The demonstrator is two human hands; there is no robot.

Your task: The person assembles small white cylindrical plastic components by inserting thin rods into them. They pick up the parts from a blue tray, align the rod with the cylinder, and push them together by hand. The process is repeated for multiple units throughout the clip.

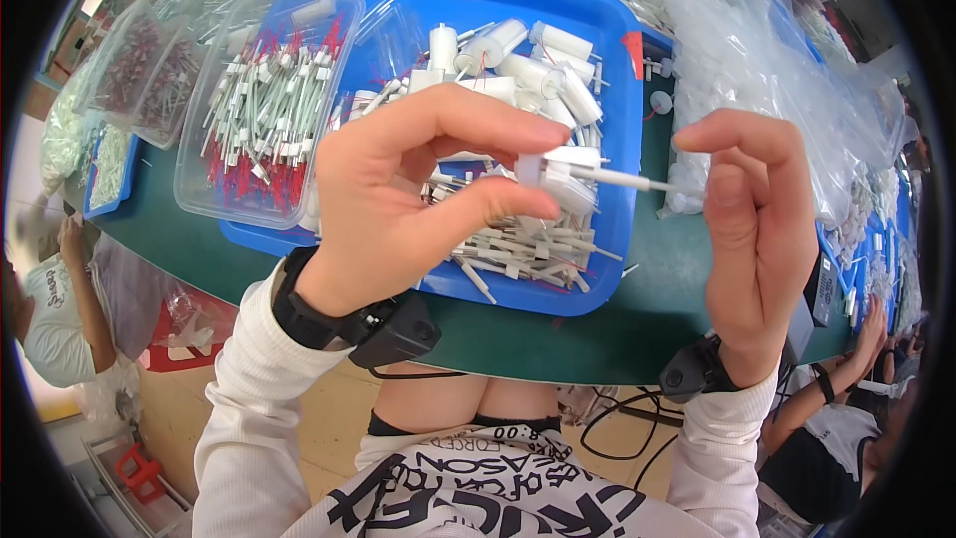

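Note:
My left hand (383, 194) is closed, with thumb and index finger pinching the white round end of a thin white rod-shaped part (612, 177). The part lies almost level over the tray and points right. Close to its thin tip is my right hand (762, 219), thumb and curled index finger apart and nothing visibly gripped. Whether the tip touches the right thumb, I cannot tell. Below both hands, a blue tray (625, 120) holds white cylinders (563, 45) at the back and many thin white rod pieces (518, 254) at the front.
A clear plastic box (349, 30) of rods with red wires overlaps the tray's left side. Another clear box (129, 70) stands farther left. Clear plastic bags (757, 70) pile up at the right on the green table (498, 339). Other people sit at both sides.

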